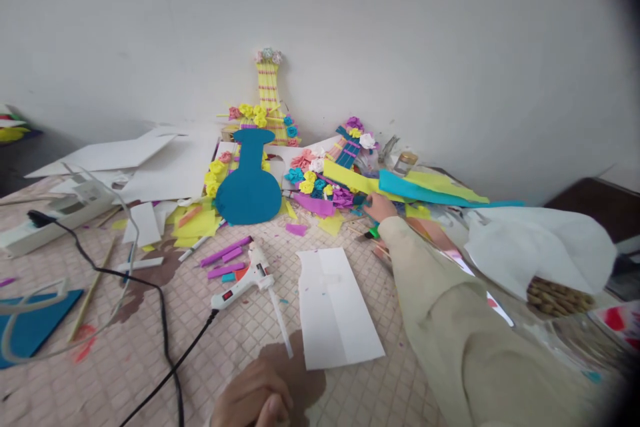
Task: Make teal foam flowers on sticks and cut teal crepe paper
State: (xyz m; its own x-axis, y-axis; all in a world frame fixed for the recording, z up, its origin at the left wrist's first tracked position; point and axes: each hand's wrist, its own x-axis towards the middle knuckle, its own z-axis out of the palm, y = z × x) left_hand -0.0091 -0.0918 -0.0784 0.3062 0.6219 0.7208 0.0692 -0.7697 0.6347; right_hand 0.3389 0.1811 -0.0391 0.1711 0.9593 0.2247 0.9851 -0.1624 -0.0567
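- From my distant seat, I see the right hand (380, 207) at the far scraps, fingers bent beside a small dark teal piece (359, 200); I cannot tell if they grip it.
- The left hand (253, 393) is low in my view, its fingers curled; whether something is inside, I cannot tell.
- Between the 2 hands, a creased white sheet (325, 307) lies flat on the table (220, 347).
- Left of this sheet lies the glue gun (255, 273), its glue stick (280, 320) pointing toward the left hand.
- Behind the gun, the blue vase-shaped cutout (250, 190) seems to lean on other things. Its face is bare, so I judge this piece is at an early stage.
- Farther back, the yellow striped piece (269, 87) already carries paper flowers; it looks nearly complete to me.
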